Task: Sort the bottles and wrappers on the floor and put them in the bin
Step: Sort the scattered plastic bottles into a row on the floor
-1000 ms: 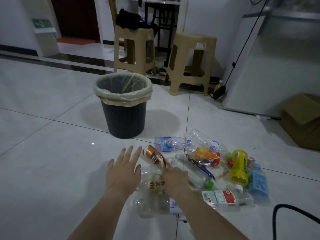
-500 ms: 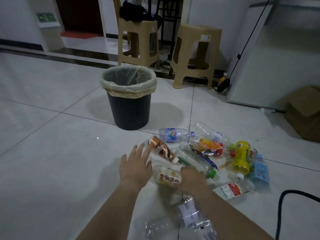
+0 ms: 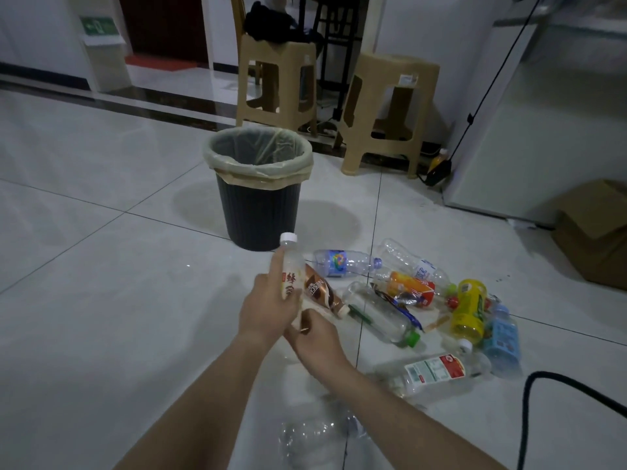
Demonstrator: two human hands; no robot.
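Observation:
My left hand [image 3: 268, 307] grips a pale bottle with a white cap [image 3: 289, 262] and holds it upright above the floor. My right hand [image 3: 315, 337] is curled at the bottle's lower end. The black bin with a pale liner [image 3: 259, 212] stands just beyond. To the right, several bottles lie on the tiles: a brown coffee bottle [image 3: 319, 293], a clear one with a blue label [image 3: 342, 262], an orange one [image 3: 410, 286], a yellow one [image 3: 470, 310], a blue one [image 3: 502, 337] and a red-and-white labelled one [image 3: 434, 368]. A dark wrapper [image 3: 397, 300] lies among them. A crushed clear bottle [image 3: 312, 439] lies near my arms.
Two beige plastic stools [image 3: 390, 113] stand behind the bin. A white appliance [image 3: 543, 113] and a cardboard box [image 3: 597, 228] are at the right. A black cable [image 3: 543, 395] curves over the floor at the lower right. Bare tiles stretch to the left.
The pale bottle has come up off the floor. My left hand, open before, now grips it, and my right hand has slid to its lower end.

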